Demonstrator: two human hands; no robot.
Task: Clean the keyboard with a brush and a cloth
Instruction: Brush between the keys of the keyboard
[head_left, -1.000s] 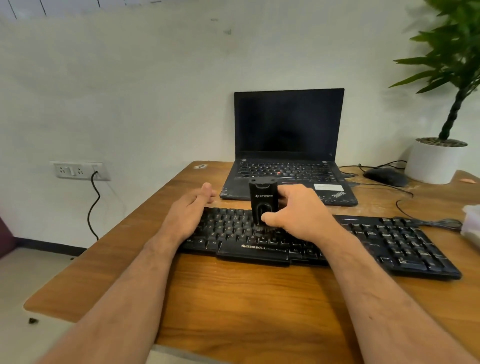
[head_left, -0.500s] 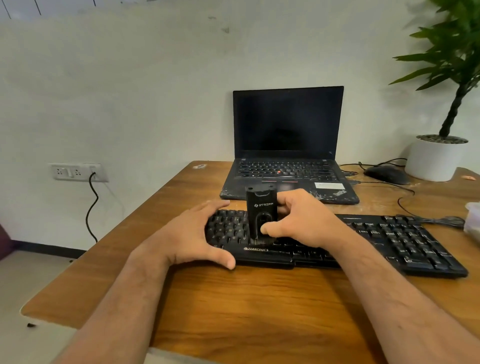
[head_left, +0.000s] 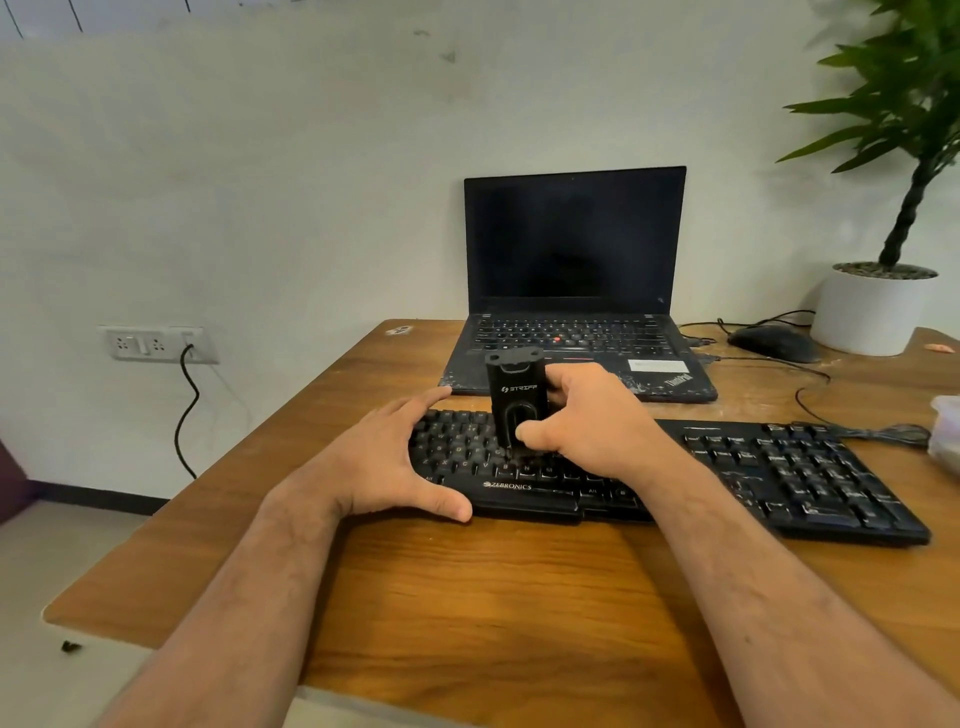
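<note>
1. Head view: black keyboard (head_left: 727, 467) lies flat across the wooden table (head_left: 519, 597), near the front edge, running left to right.
2. Right hand (head_left: 587, 421) holds a black brush (head_left: 517, 400) upright over the keyboard's left-centre keys; grip closed round it, thumb on the front, fingers wrapped behind. Bristle end touches the keys.
3. Left hand (head_left: 384, 462) clamps the keyboard's left end; grip spread wide, thumb on the front edge, fingers reaching over the far edge. Hand covers the leftmost keys.
4. Both forearms come in from the bottom of the frame.
5. Open black laptop (head_left: 574, 291), screen dark, sits just behind the keyboard, against the wall.
6. Black mouse (head_left: 774, 343) to the right of the laptop, cable trailing over the table.
7. White pot with a green plant (head_left: 872, 312) at the far right corner, just beside the mouse.
8. Wall socket (head_left: 156, 344) at left with a black cord plugged in.
9. No cloth identifiable; pale thing at the right edge is cut off, can't tell what.
</note>
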